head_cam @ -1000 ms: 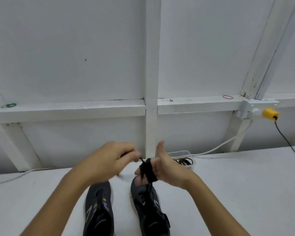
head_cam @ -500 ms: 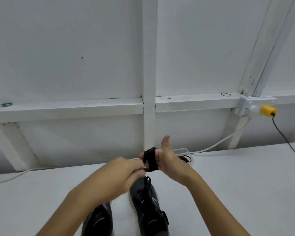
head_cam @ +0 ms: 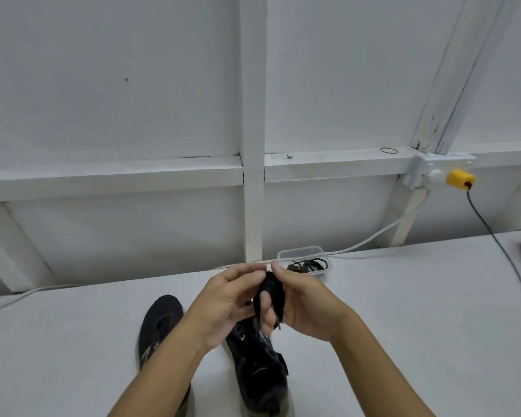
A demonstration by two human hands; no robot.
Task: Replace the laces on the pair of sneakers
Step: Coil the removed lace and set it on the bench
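White wall (head_cam: 109, 85): painted panel with wooden framing, one vertical post in the middle, horizontal rail across.
Worktop (head_cam: 403, 311): white flat surface, carries both sneakers and the tub.
Left sneaker (head_cam: 160, 323): dark grey/black fabric shoe, lies on worktop left of centre, toe away from person, heel end hidden by left forearm.
Right sneaker (head_cam: 259, 368): dark grey/black shoe with small yellow-green mark, on worktop just beside the other, partly under both hands.
Left hand (head_cam: 229, 299): fingers curled, pinching the black lace bundle from its left side.
Right hand (head_cam: 304, 305): fingers curled round the bundle, thumb up at the top, near left hand's fingertips.
Black lace bundle (head_cam: 272, 291): wound shoelace, held between both hands above right sneaker, one loose tip hangs below.
Clear plastic tub (head_cam: 303, 254): rectangular, at worktop's back edge near post, dark laces (head_cam: 309, 265) coiled inside.
Socket box (head_cam: 427, 170): white, on rail at right, yellow plug (head_cam: 460, 177) with black cable running down.
Rubber band (head_cam: 388, 150): thin, red-brown, lying on rail.
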